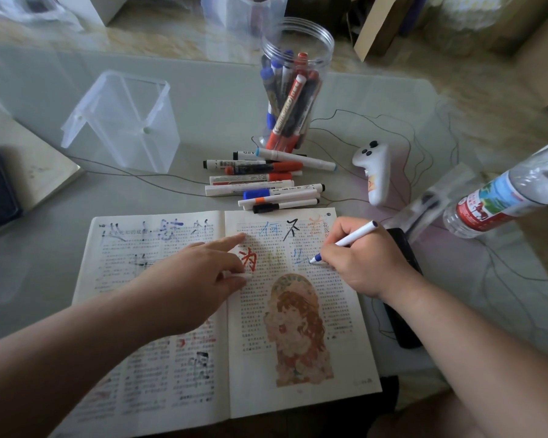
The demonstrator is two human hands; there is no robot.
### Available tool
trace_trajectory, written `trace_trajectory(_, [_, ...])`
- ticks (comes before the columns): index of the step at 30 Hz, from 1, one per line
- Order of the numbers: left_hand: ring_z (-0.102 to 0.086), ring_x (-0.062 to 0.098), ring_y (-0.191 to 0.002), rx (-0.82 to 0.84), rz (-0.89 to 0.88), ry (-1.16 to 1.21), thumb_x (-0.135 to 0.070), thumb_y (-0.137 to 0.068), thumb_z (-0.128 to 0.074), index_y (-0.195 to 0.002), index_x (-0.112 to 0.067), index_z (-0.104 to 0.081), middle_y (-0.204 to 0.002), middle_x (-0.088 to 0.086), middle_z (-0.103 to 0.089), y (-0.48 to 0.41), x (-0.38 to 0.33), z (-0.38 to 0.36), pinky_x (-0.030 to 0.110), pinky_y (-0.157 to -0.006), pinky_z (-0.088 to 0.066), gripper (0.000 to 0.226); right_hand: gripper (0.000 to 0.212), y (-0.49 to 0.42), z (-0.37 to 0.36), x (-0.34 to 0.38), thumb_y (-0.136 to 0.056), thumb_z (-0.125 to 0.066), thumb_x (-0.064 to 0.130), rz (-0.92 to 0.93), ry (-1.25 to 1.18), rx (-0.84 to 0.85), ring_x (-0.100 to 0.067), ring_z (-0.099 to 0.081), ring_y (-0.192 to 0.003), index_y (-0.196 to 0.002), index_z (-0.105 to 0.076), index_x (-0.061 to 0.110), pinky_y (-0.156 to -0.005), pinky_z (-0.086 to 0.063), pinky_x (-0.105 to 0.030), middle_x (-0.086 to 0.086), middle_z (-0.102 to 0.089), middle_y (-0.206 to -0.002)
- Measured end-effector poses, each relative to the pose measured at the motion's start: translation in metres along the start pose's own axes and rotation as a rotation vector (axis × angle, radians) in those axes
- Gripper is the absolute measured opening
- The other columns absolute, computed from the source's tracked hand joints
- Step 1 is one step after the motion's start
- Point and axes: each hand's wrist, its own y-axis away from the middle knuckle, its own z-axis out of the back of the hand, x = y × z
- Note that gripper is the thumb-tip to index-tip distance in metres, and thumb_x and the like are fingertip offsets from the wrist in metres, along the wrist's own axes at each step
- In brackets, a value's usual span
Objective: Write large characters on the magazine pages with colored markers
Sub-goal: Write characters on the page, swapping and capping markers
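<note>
An open magazine (298,390) lies on the glass table, its pages covered in print and large marker characters in blue, black, orange and red. My right hand (364,257) grips a white marker with a blue tip (348,241), the tip touching the right page beside a light blue character. My left hand (200,267) presses flat across the spine with straight fingers, forefinger pointing up the right page next to a red character (248,263).
Several loose markers (266,181) lie just beyond the magazine. A clear jar of markers (293,90) stands behind them. A clear plastic box (124,121) is at the left, a white controller (375,172) and a water bottle (503,197) at the right. Thin wires cross the table.
</note>
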Motion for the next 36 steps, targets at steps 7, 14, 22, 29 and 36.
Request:
trace_trajectory(7, [-0.057,-0.011,-0.085,-0.183,-0.031,0.128,-0.065,-0.087,-0.05,-0.095,-0.04,-0.071,-0.116,-0.033,-0.061,0.002,-0.004,0.006,0.017,-0.081,-0.044,0.033,0.007,0.005,0.001,0.014,-0.067,-0.063,0.009,0.021,-0.437,-0.004,-0.025,-0.05,-0.062,-0.062,-0.06,0.005,-0.056,-0.039,-0.036,-0.014,-0.059,-0.059])
trace_trajectory(14, [-0.054,0.005,-0.052,-0.201,-0.041,0.428,-0.06,-0.084,-0.055,-0.088,-0.039,-0.074,-0.067,-0.01,-0.071,0.009,-0.013,0.026,0.024,-0.059,-0.049,0.028,0.01,0.015,0.001,0.043,-0.078,-0.066,0.003,0.125,-0.87,0.173,-0.03,-0.069,-0.065,-0.072,-0.073,0.006,-0.06,-0.056,-0.031,-0.024,-0.07,-0.072])
trace_trajectory(22, [-0.057,0.009,-0.057,-0.214,-0.137,0.524,-0.061,-0.083,-0.054,-0.084,-0.038,-0.073,-0.066,-0.006,-0.07,0.012,-0.019,0.029,0.034,-0.068,-0.054,0.03,0.013,0.021,-0.001,0.052,-0.081,-0.065,0.006,0.09,-0.876,0.189,-0.036,-0.073,-0.074,-0.074,-0.076,0.009,-0.066,-0.059,-0.037,-0.027,-0.073,-0.081])
trace_trajectory(29, [-0.058,0.007,-0.057,-0.195,-0.123,0.499,-0.063,-0.082,-0.053,-0.086,-0.043,-0.072,-0.067,-0.009,-0.071,0.013,-0.018,0.029,0.035,-0.069,-0.055,0.027,0.013,0.021,0.0,0.053,-0.08,-0.064,0.005,0.102,-0.898,0.172,-0.034,-0.073,-0.072,-0.072,-0.074,0.008,-0.064,-0.057,-0.033,-0.026,-0.072,-0.078])
trace_trajectory(36, [-0.061,0.01,-0.06,-0.171,-0.123,0.447,-0.06,-0.089,-0.053,-0.086,-0.028,-0.073,-0.069,-0.009,-0.071,0.016,-0.023,0.028,0.042,-0.072,-0.057,0.038,0.008,0.026,-0.003,0.048,-0.081,-0.072,0.012,0.112,-0.752,0.204,-0.036,-0.072,-0.081,-0.084,-0.074,0.005,-0.075,-0.056,-0.039,-0.027,-0.072,-0.085])
